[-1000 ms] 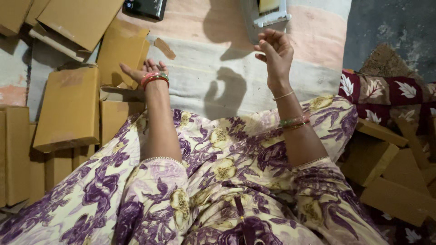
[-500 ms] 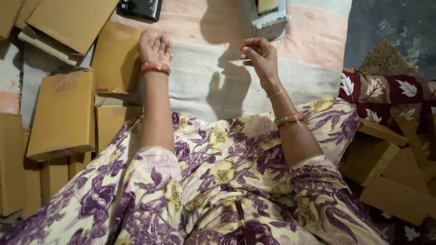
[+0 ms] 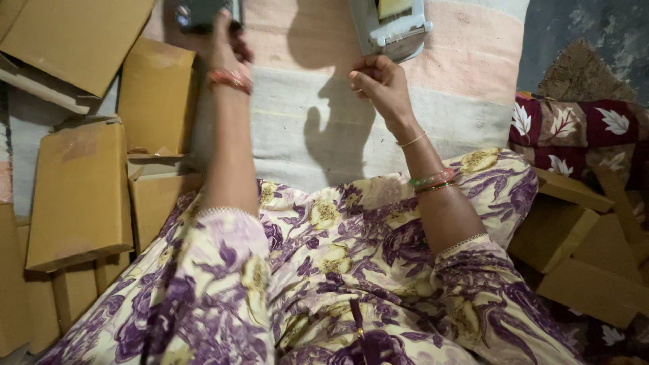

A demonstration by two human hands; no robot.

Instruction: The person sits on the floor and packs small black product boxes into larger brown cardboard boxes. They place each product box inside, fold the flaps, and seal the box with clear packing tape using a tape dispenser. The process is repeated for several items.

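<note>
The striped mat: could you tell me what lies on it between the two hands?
Head view: only the hands' shadow on bare striped mat between left hand and right hand.

There is one camera, on the person's head. It looks straight down, close over the lap (image 3: 338,270) and mat (image 3: 433,101).

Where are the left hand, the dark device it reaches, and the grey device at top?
left hand (image 3: 226,40), head view, back of hand.
dark device (image 3: 196,13), head view, its top face.
grey device (image 3: 392,30), head view, its casing.

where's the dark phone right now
In the head view, the dark phone lies at the top left edge on the striped mat, under the left hand, beside cardboard boxes.
</note>
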